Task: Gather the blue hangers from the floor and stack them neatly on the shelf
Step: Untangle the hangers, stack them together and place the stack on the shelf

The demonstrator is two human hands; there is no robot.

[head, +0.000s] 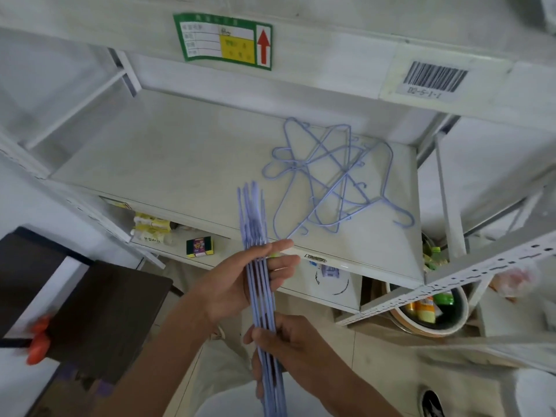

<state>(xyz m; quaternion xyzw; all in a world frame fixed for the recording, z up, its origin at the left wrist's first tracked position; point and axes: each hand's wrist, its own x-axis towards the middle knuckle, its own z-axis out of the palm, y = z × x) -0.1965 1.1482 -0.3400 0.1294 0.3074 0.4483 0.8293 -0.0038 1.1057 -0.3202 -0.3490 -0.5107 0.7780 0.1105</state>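
I hold a tight bundle of several blue hangers (258, 224) edge-on, in front of the white shelf (168, 158). My left hand (240, 281) presses flat against the bundle's left side, fingers stretched across it. My right hand (288, 344) grips the bundle lower down. A loose, tangled pile of blue hangers (334, 182) lies on the right part of the shelf, one hook reaching near the front right corner.
A green label (222, 40) and a barcode sticker (433, 78) sit on the beam above. The lower shelf holds a small box (199, 246) and packets. A bowl with bottles (430, 311) stands at lower right. A dark board (90, 308) is at left.
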